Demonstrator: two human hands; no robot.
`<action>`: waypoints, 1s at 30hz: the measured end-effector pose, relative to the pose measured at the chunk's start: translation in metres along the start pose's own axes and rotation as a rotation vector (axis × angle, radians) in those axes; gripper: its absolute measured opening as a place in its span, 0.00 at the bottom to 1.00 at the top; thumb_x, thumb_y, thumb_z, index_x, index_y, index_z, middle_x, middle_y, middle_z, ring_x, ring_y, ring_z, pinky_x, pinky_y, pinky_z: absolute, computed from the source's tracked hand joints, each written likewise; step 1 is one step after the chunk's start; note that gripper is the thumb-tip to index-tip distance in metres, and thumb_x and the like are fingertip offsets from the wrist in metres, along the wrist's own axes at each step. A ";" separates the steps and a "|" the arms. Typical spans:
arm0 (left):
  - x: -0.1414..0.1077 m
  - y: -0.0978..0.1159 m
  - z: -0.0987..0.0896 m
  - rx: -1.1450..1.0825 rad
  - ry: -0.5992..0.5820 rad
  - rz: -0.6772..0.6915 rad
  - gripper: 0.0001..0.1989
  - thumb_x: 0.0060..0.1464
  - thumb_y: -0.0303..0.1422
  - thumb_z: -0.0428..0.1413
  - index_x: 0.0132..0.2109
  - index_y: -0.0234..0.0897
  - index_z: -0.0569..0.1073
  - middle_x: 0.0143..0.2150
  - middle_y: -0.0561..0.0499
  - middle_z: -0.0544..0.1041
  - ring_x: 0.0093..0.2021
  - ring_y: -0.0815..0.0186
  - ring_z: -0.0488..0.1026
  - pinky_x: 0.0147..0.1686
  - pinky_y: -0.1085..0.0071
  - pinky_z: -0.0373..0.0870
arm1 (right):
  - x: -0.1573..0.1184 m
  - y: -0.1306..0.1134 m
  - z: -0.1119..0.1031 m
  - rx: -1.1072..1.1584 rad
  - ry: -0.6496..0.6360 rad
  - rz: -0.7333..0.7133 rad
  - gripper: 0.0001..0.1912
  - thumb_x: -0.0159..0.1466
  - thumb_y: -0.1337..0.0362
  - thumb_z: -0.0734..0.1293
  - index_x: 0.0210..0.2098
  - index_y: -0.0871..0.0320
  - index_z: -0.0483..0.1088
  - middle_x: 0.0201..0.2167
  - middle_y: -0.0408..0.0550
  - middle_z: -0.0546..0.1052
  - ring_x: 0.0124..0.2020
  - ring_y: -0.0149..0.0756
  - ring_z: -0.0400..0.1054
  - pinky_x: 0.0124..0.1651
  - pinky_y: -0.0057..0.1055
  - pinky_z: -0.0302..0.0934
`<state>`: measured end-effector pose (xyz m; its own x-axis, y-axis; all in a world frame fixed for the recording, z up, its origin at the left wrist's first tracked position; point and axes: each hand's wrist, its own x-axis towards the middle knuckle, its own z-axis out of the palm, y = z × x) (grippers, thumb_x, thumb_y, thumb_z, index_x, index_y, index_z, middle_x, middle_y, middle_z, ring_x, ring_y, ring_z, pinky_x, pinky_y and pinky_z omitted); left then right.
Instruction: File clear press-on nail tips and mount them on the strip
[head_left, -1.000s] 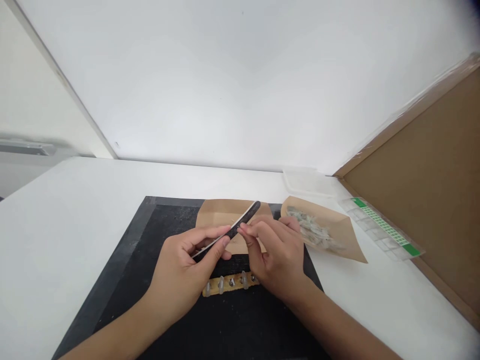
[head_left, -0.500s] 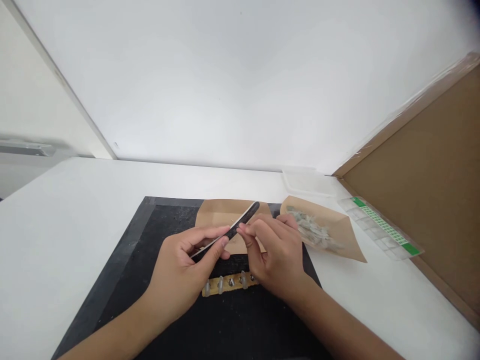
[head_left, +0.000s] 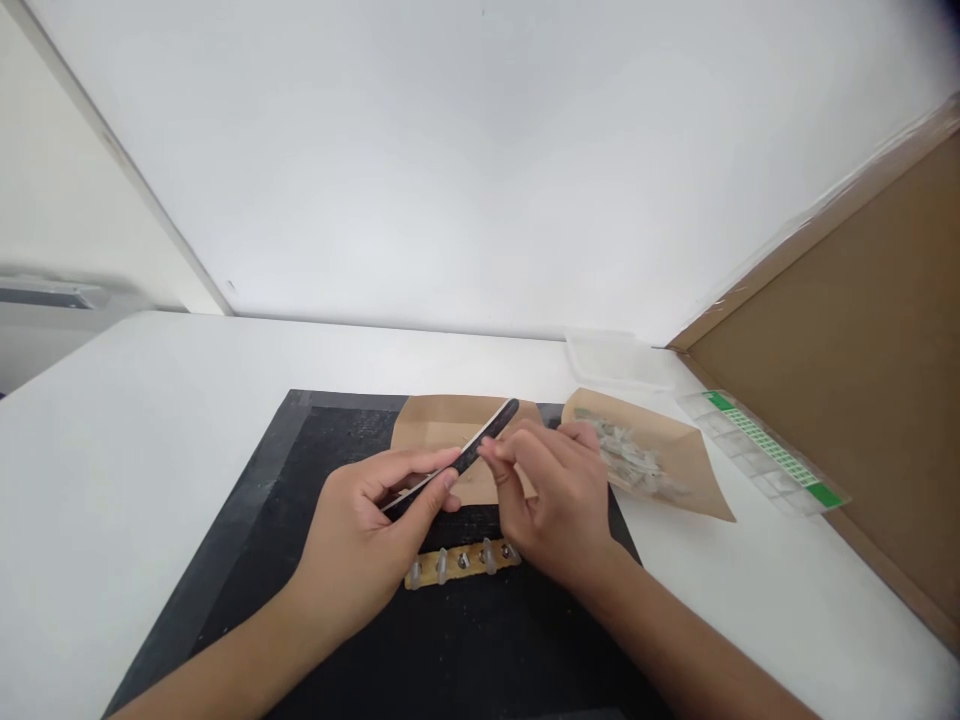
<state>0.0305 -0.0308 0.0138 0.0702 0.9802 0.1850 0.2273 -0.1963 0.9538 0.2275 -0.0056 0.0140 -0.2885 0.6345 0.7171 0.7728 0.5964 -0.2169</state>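
My left hand (head_left: 371,525) grips a black nail file (head_left: 497,424) with a pale edge, thumb on one side and fingers on the other. The file slants up to the right. Close against its middle, my right hand (head_left: 555,492) has thumb and index finger pinched together; whatever lies between them is too small and hidden to make out. Below the hands, a yellowish strip (head_left: 453,566) carries several clear nail tips and small metal pieces. Behind the file lies a sheet of brown paper (head_left: 424,422).
A black mat (head_left: 337,445) covers part of the white table (head_left: 172,400). At right, another brown paper (head_left: 697,475) bears a heap of clear nail tips (head_left: 634,458). Beyond are a clear case with a green label (head_left: 772,450), a translucent tray (head_left: 615,358) and a cardboard panel (head_left: 840,330).
My right hand has shifted very slightly to the right along the file, still pinched. The left hand and the file stay nearly in place.
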 end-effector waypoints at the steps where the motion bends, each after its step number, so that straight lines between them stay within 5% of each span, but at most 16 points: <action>1: 0.000 0.000 0.000 0.003 0.004 0.003 0.10 0.62 0.33 0.64 0.50 0.44 0.85 0.34 0.54 0.87 0.34 0.66 0.85 0.38 0.76 0.82 | 0.000 0.000 0.000 -0.007 0.017 0.008 0.14 0.71 0.70 0.67 0.29 0.56 0.62 0.23 0.38 0.72 0.25 0.30 0.62 0.38 0.37 0.47; 30: 0.001 0.001 0.000 0.034 0.038 0.040 0.10 0.61 0.32 0.64 0.49 0.45 0.86 0.37 0.54 0.87 0.35 0.66 0.86 0.39 0.76 0.83 | 0.002 -0.002 0.000 0.014 0.047 0.018 0.14 0.71 0.70 0.68 0.30 0.56 0.62 0.24 0.38 0.73 0.25 0.29 0.64 0.38 0.37 0.47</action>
<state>0.0308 -0.0301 0.0150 0.0429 0.9718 0.2319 0.2579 -0.2350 0.9372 0.2251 -0.0051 0.0160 -0.2480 0.6215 0.7431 0.7692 0.5926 -0.2389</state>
